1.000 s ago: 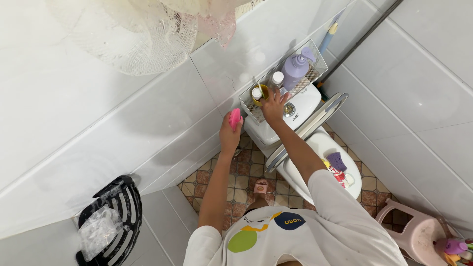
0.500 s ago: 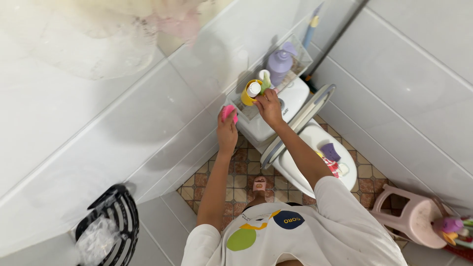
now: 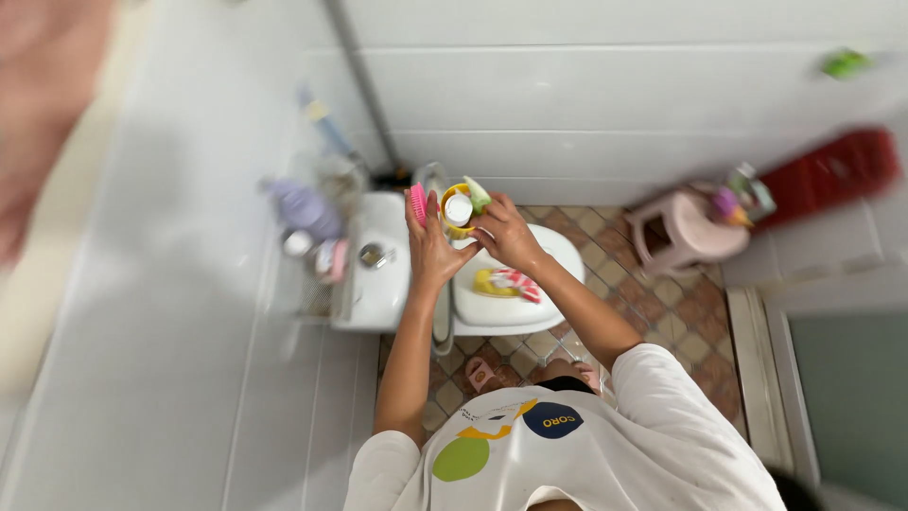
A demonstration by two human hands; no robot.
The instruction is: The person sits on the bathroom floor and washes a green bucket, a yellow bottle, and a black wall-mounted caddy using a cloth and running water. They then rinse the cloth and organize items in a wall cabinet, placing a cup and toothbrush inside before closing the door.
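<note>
Cup (image 3: 458, 210) sits between both hands, right above the toilet (image 3: 501, 308). Cistern (image 3: 378, 274) is to its left, stool (image 3: 683, 232) off right.

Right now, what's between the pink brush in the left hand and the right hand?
In the head view, the yellow cup with a white bottle in it sits between the pink brush and the right hand.

Home bathroom: toilet (image 3: 501, 308), tiled walls (image 3: 615, 95)

Motion blur smears the purple bottle (image 3: 301, 206) and perhaps a red mat (image 3: 832, 166).
</note>
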